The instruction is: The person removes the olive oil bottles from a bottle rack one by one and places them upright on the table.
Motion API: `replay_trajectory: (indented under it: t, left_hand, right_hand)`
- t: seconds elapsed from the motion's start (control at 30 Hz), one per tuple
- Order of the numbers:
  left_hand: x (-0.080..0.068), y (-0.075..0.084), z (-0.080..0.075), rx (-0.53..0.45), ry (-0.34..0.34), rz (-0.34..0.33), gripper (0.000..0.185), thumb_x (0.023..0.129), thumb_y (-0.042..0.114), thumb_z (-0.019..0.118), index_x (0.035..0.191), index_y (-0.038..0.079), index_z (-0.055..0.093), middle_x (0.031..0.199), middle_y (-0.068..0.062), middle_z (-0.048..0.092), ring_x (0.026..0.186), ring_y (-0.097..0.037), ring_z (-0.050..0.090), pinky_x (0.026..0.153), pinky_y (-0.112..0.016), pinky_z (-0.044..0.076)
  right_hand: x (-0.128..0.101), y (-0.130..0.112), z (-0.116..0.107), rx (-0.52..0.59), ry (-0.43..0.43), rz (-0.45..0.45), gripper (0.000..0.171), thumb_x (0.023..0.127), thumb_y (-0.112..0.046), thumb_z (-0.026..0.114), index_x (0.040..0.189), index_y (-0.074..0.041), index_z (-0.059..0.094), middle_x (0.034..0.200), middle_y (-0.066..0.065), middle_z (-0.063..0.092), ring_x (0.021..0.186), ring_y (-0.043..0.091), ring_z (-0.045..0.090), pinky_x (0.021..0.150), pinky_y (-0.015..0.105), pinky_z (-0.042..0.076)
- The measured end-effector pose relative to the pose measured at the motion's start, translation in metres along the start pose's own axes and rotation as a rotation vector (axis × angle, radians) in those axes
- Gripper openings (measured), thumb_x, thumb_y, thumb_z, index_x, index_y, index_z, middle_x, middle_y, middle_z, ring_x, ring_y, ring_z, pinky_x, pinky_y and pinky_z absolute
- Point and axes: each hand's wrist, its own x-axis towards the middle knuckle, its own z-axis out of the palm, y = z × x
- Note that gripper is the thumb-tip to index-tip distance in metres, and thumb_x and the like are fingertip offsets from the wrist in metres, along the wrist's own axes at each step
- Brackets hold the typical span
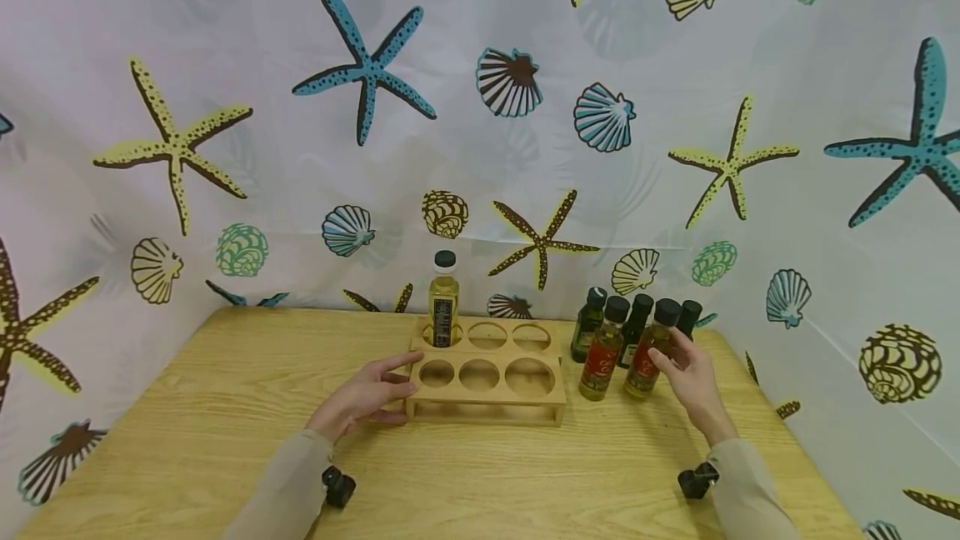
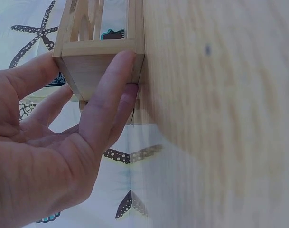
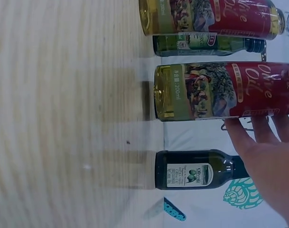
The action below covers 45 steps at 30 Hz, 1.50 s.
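My left hand (image 1: pixel 367 394) touches the left end of a two-tier wooden bottle rack (image 1: pixel 487 348) with spread fingers; in the left wrist view its fingertips rest on the rack's end panel (image 2: pixel 89 71). A pale oil bottle (image 1: pixel 443 307) with a dark cap stands in the back left hole. My right hand (image 1: pixel 692 377) grips a red-labelled olive oil bottle (image 3: pixel 225 90) by its upper part, thumb on one side and fingers on the other. The bottle is upright, its base at or close above the table. A matching red-labelled bottle (image 1: pixel 602 348) stands to its left.
Behind the red-labelled bottles stand several dark green bottles, among them one at the left (image 1: pixel 588 325) and one with a white label (image 3: pixel 184 169). A patterned cloth (image 1: pixel 480 148) with starfish and shells hangs round the wooden table (image 1: pixel 480 473).
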Motion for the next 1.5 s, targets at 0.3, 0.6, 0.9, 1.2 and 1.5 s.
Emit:
replay_trajectory:
  t: [0.3,0.6,0.9,1.2,1.5]
  left_hand:
    - [0.000,0.000,-0.001,0.018,-0.027,0.007,0.059,0.100,0.016,0.058,0.154,0.023,0.035,0.149,-0.029,0.033,0.134,-0.044,0.042,0.085,-0.046,0.058]
    - [0.004,-0.005,-0.003,0.033,-0.038,0.014,0.061,0.099,0.021,0.060,0.154,0.026,0.035,0.148,-0.029,0.032,0.134,-0.043,0.042,0.087,-0.045,0.058]
    - [0.003,-0.004,-0.002,0.030,-0.038,0.024,0.061,0.098,0.021,0.060,0.154,0.023,0.035,0.146,-0.030,0.033,0.132,-0.043,0.044,0.086,-0.046,0.058]
    - [-0.002,-0.001,0.000,0.007,-0.027,0.022,0.059,0.100,0.014,0.058,0.154,0.020,0.035,0.145,-0.031,0.034,0.130,-0.044,0.045,0.086,-0.048,0.057]
    - [0.000,-0.001,0.001,-0.003,-0.017,0.017,0.058,0.100,0.012,0.056,0.154,0.020,0.036,0.146,-0.031,0.034,0.130,-0.045,0.046,0.086,-0.049,0.057]
  right_hand:
    - [0.000,0.008,-0.006,-0.062,-0.087,0.039,0.074,0.104,-0.031,0.051,0.158,-0.003,0.008,0.162,0.025,0.012,0.144,0.044,0.025,0.114,0.060,0.029]
    - [0.002,0.012,-0.010,-0.036,-0.149,-0.016,0.074,0.104,-0.031,0.049,0.157,0.001,0.008,0.160,0.029,0.015,0.146,0.046,0.019,0.115,0.060,0.025]
    - [0.002,0.011,-0.015,-0.019,-0.196,-0.009,0.076,0.104,-0.036,0.048,0.157,0.000,0.008,0.159,0.029,0.018,0.146,0.047,0.020,0.115,0.063,0.023]
    - [0.003,0.011,-0.020,-0.026,-0.239,0.016,0.078,0.104,-0.036,0.047,0.157,0.000,0.001,0.160,0.030,0.010,0.146,0.049,0.015,0.115,0.064,0.021]
    - [0.005,0.011,-0.025,-0.010,-0.263,0.018,0.079,0.104,-0.030,0.050,0.156,0.002,0.000,0.161,0.030,0.005,0.146,0.050,0.012,0.114,0.065,0.022]
